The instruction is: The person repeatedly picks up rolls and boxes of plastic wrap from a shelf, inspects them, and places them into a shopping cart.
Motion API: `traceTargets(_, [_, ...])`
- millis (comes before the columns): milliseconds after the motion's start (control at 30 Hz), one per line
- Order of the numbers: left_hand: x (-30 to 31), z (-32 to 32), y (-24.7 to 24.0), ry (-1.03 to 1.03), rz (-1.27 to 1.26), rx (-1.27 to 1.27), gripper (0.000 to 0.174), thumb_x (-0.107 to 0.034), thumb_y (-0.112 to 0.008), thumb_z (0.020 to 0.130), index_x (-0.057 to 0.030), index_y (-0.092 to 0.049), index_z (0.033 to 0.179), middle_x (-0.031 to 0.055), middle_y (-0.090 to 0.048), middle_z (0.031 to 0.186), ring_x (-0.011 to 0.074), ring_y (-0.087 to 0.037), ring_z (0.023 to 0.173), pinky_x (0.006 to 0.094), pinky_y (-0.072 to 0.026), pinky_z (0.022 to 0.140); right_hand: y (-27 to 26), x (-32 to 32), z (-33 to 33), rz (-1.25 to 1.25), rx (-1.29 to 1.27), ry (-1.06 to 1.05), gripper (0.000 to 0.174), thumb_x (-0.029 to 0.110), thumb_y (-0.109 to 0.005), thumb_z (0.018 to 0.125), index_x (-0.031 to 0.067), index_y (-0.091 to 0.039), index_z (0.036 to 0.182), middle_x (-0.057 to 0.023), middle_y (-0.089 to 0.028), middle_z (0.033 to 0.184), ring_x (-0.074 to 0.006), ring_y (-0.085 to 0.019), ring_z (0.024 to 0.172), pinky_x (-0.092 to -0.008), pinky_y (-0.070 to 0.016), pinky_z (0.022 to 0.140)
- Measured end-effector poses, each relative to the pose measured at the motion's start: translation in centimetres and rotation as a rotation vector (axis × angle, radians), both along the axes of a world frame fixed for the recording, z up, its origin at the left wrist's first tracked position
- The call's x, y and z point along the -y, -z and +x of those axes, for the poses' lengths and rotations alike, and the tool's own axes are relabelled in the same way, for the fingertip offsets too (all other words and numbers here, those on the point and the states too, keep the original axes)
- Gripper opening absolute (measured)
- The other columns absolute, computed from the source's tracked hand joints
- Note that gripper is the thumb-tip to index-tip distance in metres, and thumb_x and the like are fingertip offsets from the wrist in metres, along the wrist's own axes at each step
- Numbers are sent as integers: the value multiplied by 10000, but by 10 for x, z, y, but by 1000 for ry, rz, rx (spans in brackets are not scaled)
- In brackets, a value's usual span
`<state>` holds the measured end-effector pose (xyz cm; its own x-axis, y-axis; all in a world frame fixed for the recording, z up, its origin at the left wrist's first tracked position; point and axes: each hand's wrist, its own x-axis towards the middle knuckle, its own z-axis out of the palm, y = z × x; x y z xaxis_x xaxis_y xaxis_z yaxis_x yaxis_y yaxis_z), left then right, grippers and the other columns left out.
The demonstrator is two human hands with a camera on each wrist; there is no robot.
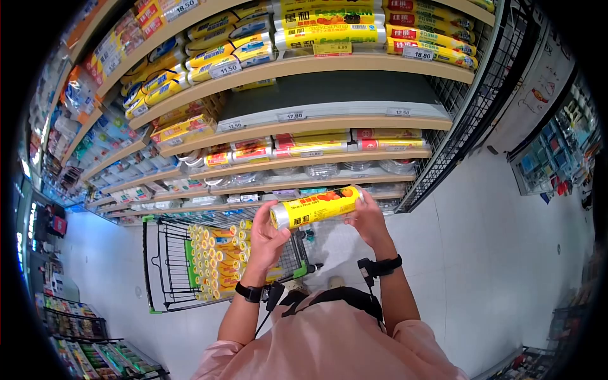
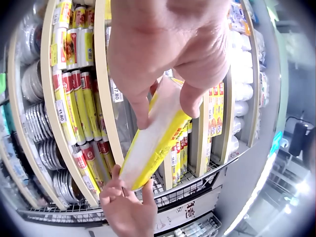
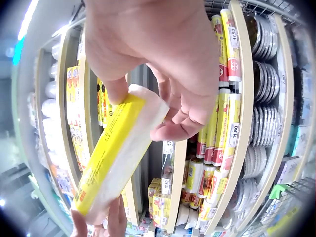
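I hold a roll of plastic food bags (image 1: 323, 208) between both hands, in front of the lower shelves. Its wrapper is yellow with fruit pictures and dark print, and a whitish strip runs along the side in both wrist views. My left hand (image 1: 267, 239) grips the left end, thumb on the near side. At the other end, my right hand (image 1: 370, 221) pinches the roll between thumb and fingers. The left wrist view shows the roll (image 2: 158, 128) slanting down to the right hand (image 2: 129, 210). In the right wrist view the right hand (image 3: 158, 54) holds the roll's upper end.
A shopping cart (image 1: 166, 310) with many similar rolls (image 1: 218, 263) stands at my left on the pale floor (image 1: 456, 253). Shelving ahead carries more yellow rolls (image 1: 329, 35) above a dark grey shelf board (image 1: 342, 92). Black wire mesh (image 1: 468, 104) closes its right end.
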<state>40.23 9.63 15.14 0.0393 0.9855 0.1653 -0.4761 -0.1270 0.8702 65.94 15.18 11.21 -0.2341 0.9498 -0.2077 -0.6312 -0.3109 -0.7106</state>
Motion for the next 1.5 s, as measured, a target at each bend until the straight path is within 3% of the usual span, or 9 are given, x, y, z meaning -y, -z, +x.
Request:
traceTargets(200, [-2, -6, -16, 31, -11, 137, 673, -46, -702, 863, -84, -344, 1431, 115, -490, 1352, 265, -532, 1228, 441, -496, 1004, 3, -3, 5, 191, -125, -72, 473, 39, -567, 940, 12, -417, 1388, -132, -523, 1276, -190, -605, 1003, -328, -542, 786])
traceTargets(367, [-7, -6, -18, -6, -274, 217, 421, -128, -489, 1013, -112, -349, 1411, 146, -504, 1326, 316, -542, 1223, 540, -534, 963, -8, 4, -1, 432, 240, 42, 591, -82, -639, 834, 3, -429, 1380, -126, -449, 1372, -184, -567, 1127, -307, -511, 905])
traceTargets(467, [-8, -12, -19, 14, -273, 223, 422, -147, -495, 1014, -135, -352, 1411, 145, -510, 1315, 323, -556, 1203, 521, -551, 943, -6, 4, 1, 473, 257, 18, 629, -139, -615, 808, 8, -419, 1388, -131, -439, 1405, -174, -554, 1141, -282, -513, 877])
traceTargets(733, [-2, 0, -19, -69, 8, -158, 559, 30, -677, 837, -95, -439, 1327, 114, -558, 1258, 234, -592, 1122, 450, -567, 900, -5, 5, 4, 248, 230, -50, 578, -32, -493, 931, 48, -338, 1482, -146, -482, 1376, -207, -594, 1115, -311, -540, 832])
traceTargets(767, [1, 3, -18, -106, -10, -160, 619, 77, -752, 741, -73, -495, 1284, 113, -553, 1263, 201, -560, 1163, 343, -501, 961, -6, 5, 4, 188, 220, -90, 555, -2, -472, 950, 51, -334, 1485, -145, -500, 1354, -218, -605, 1099, -322, -543, 829])
traceTargets(1033, [11, 28, -32, -65, 200, -405, 708, 68, -815, 639, -46, -494, 1260, 122, -565, 1289, 217, -535, 1219, 372, -423, 1051, 12, 10, -26, -7, 99, -194, 535, 47, -478, 943, 65, -359, 1464, -118, -563, 1241, -218, -636, 968, -345, -524, 828])
traceTargets(1133, [13, 26, -39, -81, 232, -453, 710, 59, -818, 637, -48, -495, 1260, 133, -551, 1303, 221, -532, 1223, 375, -413, 1056, 20, 11, -41, 29, 82, -240, 575, 85, -509, 951, 59, -306, 1488, -127, -575, 1244, -225, -649, 994, -339, -526, 820])
traceTargets(1333, [13, 11, -40, -205, 342, -602, 678, -34, -851, 639, -44, -543, 1244, 106, -459, 1226, 220, -491, 1185, 350, -417, 1022, 48, 9, -69, 540, 514, -203, 741, -141, -664, 785, 72, -380, 1436, -116, -563, 1255, -202, -599, 1096, -314, -547, 808])
traceTargets(1500, [18, -13, -47, -232, 374, -707, 634, -83, -865, 642, -79, -601, 1218, 102, -466, 1215, 253, -500, 1152, 360, -430, 980, 38, 5, -98, 583, 617, -231, 716, -132, -713, 746, 70, -454, 1383, -92, -559, 1298, -173, -577, 1133, -304, -542, 834])
